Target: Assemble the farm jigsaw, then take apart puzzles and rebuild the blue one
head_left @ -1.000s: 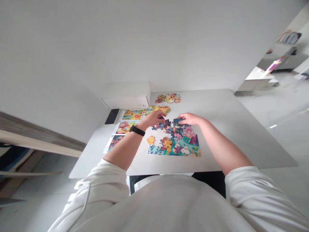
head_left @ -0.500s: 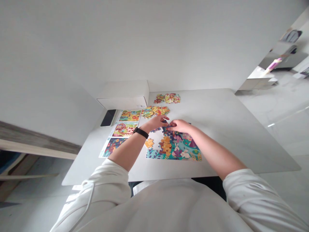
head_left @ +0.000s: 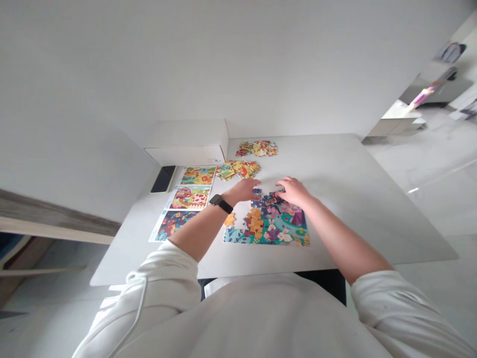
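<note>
A partly assembled jigsaw puzzle [head_left: 285, 223] lies on the white table, with rabbits, a purple tent and dark blue upper pieces. On its left side, a gap shows the white surface, and a loose orange puzzle piece [head_left: 230, 219] lies there. My left hand [head_left: 244, 191], with a black watch on the wrist, is at the puzzle's upper left, thumb and fingers apart beside dark blue pieces. At the top edge, my right hand [head_left: 293, 191] has its fingers spread and bent, the tips touching dark pieces. My right hand partly hides the upper right corner.
Behind my left hand lies a pile of yellow-orange puzzle pieces [head_left: 238, 170], with another pile of mixed pieces [head_left: 257, 148] farther back. A picture sheet [head_left: 192, 197] lies left, beside a phone [head_left: 164, 179]. A white box [head_left: 186, 144] stands against the wall.
My hands, close together over the puzzle's top half a second ago, have moved apart. The right hand has shifted right along the top edge, uncovering dark blue pieces between the hands.
</note>
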A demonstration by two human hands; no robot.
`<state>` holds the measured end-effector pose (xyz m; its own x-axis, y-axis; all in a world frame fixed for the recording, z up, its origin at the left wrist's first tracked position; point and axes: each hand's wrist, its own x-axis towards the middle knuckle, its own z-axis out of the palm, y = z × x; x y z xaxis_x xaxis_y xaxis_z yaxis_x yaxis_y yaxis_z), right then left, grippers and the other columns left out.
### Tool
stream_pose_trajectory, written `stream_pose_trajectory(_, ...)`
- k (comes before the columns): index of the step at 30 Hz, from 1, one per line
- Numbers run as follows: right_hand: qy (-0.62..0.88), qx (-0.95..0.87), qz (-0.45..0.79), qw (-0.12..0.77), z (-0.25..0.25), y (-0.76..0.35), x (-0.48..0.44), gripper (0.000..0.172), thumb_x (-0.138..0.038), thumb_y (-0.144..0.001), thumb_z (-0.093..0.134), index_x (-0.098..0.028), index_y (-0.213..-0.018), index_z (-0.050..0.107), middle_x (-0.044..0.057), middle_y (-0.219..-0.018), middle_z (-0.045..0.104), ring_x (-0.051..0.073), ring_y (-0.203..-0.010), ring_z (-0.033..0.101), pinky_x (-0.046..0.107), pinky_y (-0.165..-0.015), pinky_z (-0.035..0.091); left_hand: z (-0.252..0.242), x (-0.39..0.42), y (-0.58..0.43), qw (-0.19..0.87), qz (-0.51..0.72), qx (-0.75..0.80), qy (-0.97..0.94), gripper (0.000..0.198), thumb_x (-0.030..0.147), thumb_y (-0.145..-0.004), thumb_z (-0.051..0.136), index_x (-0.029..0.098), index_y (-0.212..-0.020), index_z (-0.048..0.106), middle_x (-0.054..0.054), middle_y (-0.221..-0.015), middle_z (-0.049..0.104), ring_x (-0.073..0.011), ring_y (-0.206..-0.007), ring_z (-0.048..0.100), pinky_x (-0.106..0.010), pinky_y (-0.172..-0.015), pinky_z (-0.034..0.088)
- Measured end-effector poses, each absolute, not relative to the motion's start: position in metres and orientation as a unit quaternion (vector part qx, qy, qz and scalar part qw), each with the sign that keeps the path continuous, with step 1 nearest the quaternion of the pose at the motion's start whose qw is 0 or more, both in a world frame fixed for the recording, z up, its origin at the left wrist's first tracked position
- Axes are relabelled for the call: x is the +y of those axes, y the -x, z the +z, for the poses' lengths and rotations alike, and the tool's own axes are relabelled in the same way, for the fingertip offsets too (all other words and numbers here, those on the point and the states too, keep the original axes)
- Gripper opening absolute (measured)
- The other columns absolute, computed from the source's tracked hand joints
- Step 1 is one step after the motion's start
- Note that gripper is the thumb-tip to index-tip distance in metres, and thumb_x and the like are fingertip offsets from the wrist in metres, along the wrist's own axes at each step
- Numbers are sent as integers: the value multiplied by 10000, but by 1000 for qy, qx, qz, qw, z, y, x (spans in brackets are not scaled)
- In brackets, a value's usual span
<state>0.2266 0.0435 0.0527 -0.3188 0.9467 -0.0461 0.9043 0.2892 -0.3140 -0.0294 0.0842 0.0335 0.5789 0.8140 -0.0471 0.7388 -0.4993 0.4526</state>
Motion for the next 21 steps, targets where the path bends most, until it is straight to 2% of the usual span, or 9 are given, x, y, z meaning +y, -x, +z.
stream_pose_trajectory(2,536,-831,135,62,52,-223,35,389,-373,-935,835,-236,-1296,785,131,-1322,738,314,-1230,684,389,-1070,524,38,83,21,196,36,444,-874,621,401,-720,901,189,-1285,753,-138,-1298,752,-317,-1199,706,-341,-1029,535)
stream_pose_trajectory(5,485,-864,129,36,50,-214,21,481,-410,-866,909,-250,-1304,791,134,-1311,740,339,-1223,687,429,-1094,525,47,84,14,211,-5,434,-876,615,395,-701,908,180,-1260,763,-118,-1185,784,-288,-1072,727,-310,-910,542)
stream_pose_trajectory(8,481,-866,121,61,48,-218,11,442,-381,-895,883,-245,-1305,790,137,-1303,744,332,-1226,692,444,-1121,516,59,88,14,255,-23,445,-858,490,345,-682,907,214,-1143,808,-75,-1089,800,-245,-931,719,-280,-773,520)
stream_pose_trajectory(12,498,-844,140,143,45,-252,-5,348,-326,-970,781,-222,-1301,778,137,-1271,759,306,-1207,710,437,-1098,543,73,92,25,341,-49,471,-812,253,272,-710,868,241,-960,845,-40,-884,779,-202,-724,667,-285,-661,477)
stream_pose_trajectory(16,531,-804,177,202,33,-297,-27,252,-282,-967,750,-249,-1212,797,102,-1248,786,288,-1165,738,438,-1062,575,79,98,36,334,46,464,-819,214,203,-676,864,222,-887,833,-25,-808,744,-186,-723,656,-276,-695,472)
stream_pose_trajectory(18,564,-769,218,207,26,-313,-37,219,-283,-962,745,-253,-1171,804,84,-1184,807,268,-1077,769,411,-987,608,79,101,38,312,97,463,-824,205,199,-666,860,211,-868,822,-24,-799,737,-180,-741,656,-268,-697,467)
stream_pose_trajectory(21,597,-726,270,210,21,-325,-50,199,-288,-967,732,-255,-1150,804,68,-1146,821,238,-995,789,363,-898,626,77,102,39,355,127,475,-795,252,221,-669,873,190,-910,803,-23,-755,725,-169,-694,643,-266,-648,456)
